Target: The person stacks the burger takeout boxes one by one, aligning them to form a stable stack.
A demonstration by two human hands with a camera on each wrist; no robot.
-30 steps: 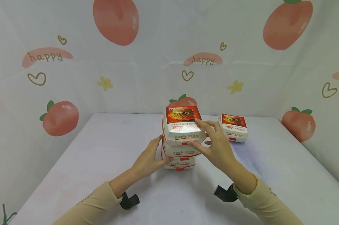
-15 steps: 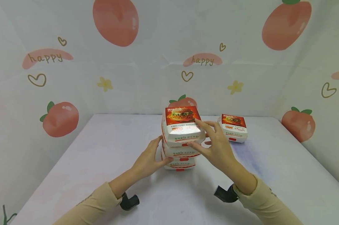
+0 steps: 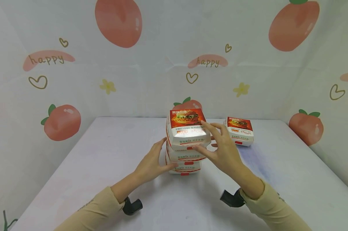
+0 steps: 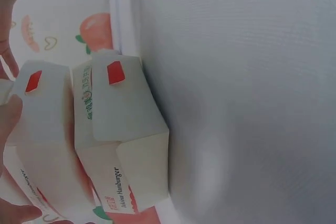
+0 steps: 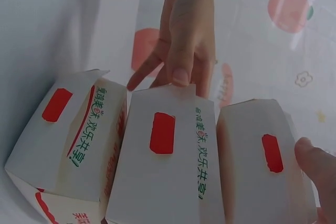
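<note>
Three white-and-red hamburger boxes stand in a stack at the table's middle. A burger photo covers part of the top box's (image 3: 188, 130) lid. Below it are the middle box (image 3: 189, 156) and the bottom box (image 3: 188, 168), which rests on the table. My left hand (image 3: 151, 162) holds the middle box from the left, thumb at its front and fingers along the side. My right hand (image 3: 224, 152) grips the top box at its right front corner, index finger at the lid and thumb at the front edge. The right wrist view shows red tabs on all three fronts.
Another hamburger box (image 3: 239, 131) sits alone on the white table (image 3: 119, 138), back right of the stack. Behind rises a white printed curtain (image 3: 151, 80) with fruit and hearts. Black wrist-worn pieces hang under both sleeves, the left one (image 3: 132, 206) close above the tabletop.
My left thumb has slid slightly lower on the front of the stack. The top box shifts very slightly on the stack; the right hand stays nearly still.
</note>
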